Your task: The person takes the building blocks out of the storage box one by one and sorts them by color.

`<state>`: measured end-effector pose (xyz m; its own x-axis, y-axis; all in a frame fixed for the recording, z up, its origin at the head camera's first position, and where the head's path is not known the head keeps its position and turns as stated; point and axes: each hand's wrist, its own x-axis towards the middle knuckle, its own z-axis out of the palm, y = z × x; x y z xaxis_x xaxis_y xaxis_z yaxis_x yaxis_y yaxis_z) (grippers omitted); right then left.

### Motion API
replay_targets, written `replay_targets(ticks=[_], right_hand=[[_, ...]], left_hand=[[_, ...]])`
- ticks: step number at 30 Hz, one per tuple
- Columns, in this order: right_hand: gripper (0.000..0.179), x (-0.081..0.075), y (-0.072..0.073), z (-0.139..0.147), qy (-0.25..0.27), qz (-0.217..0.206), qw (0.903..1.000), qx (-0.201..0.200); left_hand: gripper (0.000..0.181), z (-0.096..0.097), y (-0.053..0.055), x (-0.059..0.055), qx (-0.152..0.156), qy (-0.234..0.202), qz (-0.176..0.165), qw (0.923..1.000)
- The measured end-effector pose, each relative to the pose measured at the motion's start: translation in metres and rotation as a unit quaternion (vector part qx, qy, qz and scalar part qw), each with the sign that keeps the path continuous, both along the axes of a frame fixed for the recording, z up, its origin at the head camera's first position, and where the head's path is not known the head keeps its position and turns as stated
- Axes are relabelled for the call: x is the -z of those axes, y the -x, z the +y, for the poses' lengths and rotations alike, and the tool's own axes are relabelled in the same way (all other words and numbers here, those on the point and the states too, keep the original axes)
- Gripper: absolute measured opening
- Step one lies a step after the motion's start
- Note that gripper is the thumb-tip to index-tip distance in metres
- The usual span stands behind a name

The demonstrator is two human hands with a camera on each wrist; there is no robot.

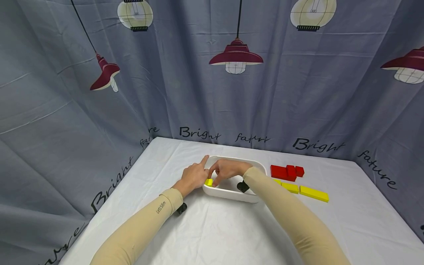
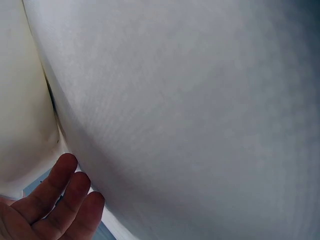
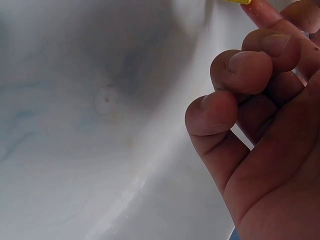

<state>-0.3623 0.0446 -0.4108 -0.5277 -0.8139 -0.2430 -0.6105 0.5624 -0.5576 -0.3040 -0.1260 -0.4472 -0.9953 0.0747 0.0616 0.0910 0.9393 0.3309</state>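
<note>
A white oblong tub (image 1: pixel 231 198) stands on the table. My right hand (image 1: pixel 228 168) reaches into it from the right, thumb and index finger at a small yellow block (image 1: pixel 208 182) by the tub's left end. The right wrist view catches only an edge of the yellow block (image 3: pixel 239 1) at a fingertip, with the other fingers curled. My left hand (image 1: pixel 193 176) rests against the tub's left side, index finger extended along the rim. In the left wrist view, three fingers (image 2: pixel 75 200) lie nearly straight; what the thumb touches is hidden.
Red blocks (image 1: pixel 283 172) lie together right of the tub. In front of them is a row of yellow blocks (image 1: pixel 314 193), partly hidden by the right sleeve (image 1: pixel 291 217). A white cloth covers the table (image 1: pixel 205 235), and a grey curtain (image 1: pixel 198 92) hangs behind.
</note>
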Motion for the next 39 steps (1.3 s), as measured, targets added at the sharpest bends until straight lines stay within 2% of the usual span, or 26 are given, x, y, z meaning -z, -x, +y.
replay_targets(ticks=[14,27,39], right_hand=[[0.02,0.004,0.0,-0.006,-0.008,-0.01,0.9999,0.005],[0.019,0.003,-0.002,-0.007,-0.017,-0.002,0.9999,0.003],[0.014,-0.006,-0.001,0.003,-0.034,0.022,0.9992,0.006]], left_hand=[[0.06,0.0,0.0,0.001,0.0,-0.003,-0.001,1.0],[0.06,0.001,-0.001,0.0,0.001,0.001,-0.005,1.0],[0.06,0.0,-0.001,-0.002,-0.001,0.007,-0.013,0.9999]])
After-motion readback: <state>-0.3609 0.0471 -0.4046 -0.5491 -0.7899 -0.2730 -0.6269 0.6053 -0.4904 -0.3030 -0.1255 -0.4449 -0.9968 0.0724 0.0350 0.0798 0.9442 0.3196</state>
